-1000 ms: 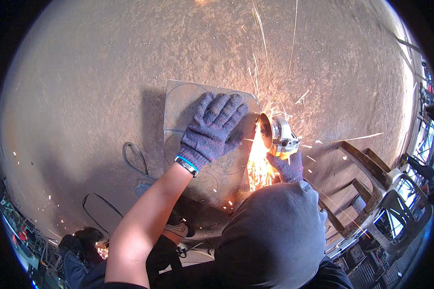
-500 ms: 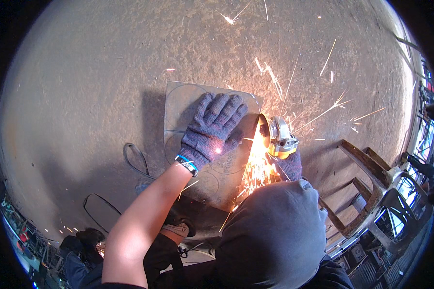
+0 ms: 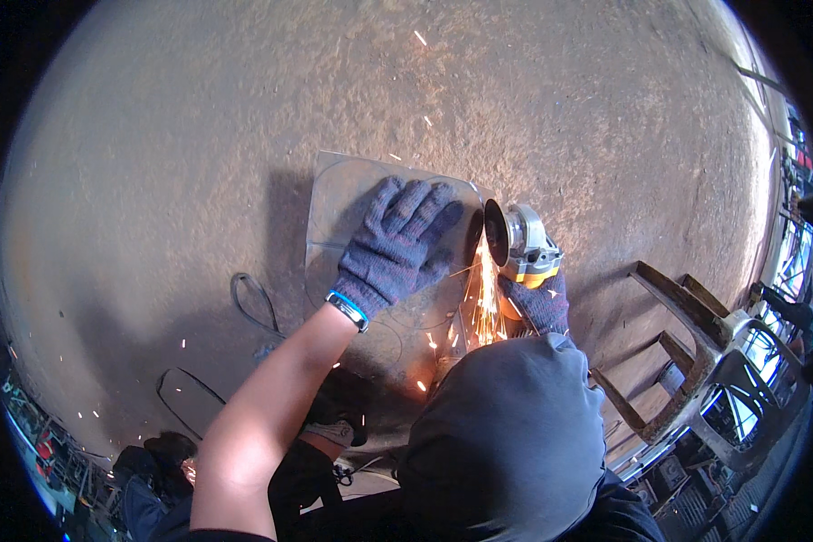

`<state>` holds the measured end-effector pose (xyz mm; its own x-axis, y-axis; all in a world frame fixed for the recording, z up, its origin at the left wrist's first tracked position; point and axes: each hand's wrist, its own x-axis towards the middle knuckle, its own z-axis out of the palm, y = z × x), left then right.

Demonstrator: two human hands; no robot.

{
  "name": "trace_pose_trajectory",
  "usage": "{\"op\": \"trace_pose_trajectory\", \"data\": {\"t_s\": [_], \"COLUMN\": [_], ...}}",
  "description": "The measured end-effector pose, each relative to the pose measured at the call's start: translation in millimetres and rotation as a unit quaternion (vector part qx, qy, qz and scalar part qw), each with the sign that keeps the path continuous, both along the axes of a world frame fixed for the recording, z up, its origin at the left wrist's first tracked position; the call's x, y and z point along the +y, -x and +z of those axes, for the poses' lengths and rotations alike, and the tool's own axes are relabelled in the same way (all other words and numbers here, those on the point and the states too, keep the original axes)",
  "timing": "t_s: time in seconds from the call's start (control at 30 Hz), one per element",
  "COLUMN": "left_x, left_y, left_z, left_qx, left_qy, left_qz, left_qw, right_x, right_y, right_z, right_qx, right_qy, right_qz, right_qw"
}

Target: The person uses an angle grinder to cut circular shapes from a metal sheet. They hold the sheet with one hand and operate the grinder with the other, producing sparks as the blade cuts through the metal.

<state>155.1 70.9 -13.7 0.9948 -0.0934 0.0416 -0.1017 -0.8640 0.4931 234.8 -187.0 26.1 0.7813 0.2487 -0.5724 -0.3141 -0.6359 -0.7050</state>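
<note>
A metal sheet (image 3: 334, 194) with curved lines marked on it lies on the rough floor. My left hand (image 3: 397, 237), in a dark knitted glove, rests flat on the sheet with its fingers stretched out. In its own dark glove, my right hand (image 3: 544, 305) is closed around an angle grinder (image 3: 531, 248) with a grey head and yellow body. The grinder's disc (image 3: 496, 228) stands upright at the sheet's right edge. Sparks (image 3: 486, 303) stream from it toward me. Grey cloth (image 3: 506, 434) hides the right forearm and the sheet's near right corner.
At the right stands a rusty-edged metal frame (image 3: 696, 361) with a chair-like shape. Loops of dark cable (image 3: 255, 303) lie on the floor left of the sheet. A shoe (image 3: 334, 432) is near the sheet's lower edge. Clutter (image 3: 63, 461) lines the far left.
The spray of sparks has become narrower and dimmer, with fewer flying across the floor beyond. The grinder's disc has shifted slightly up. My left hand stays in place on the sheet.
</note>
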Motion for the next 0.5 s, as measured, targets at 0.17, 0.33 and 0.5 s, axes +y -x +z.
{"op": "trace_pose_trajectory", "data": {"t_s": [0.17,0.33,0.5], "left_x": [-0.3,-1.5,-0.9], "left_y": [-0.3,0.9,1.0], "left_z": [-3.0,-1.9,-0.8], "left_qx": [-0.012,0.002,0.003], "left_qy": [-0.015,-0.007,-0.011], "left_qz": [0.005,0.016,0.014], "left_qw": [1.0,1.0,1.0], "right_x": [-2.8,-2.3,-0.8], "right_y": [3.3,7.8,3.0], "right_z": [2.7,-5.9,-7.2], "right_qx": [0.034,-0.024,0.005], "right_qy": [0.059,-0.025,-0.009], "right_qz": [0.006,-0.01,-0.009], "right_qw": [0.998,0.999,1.0]}}
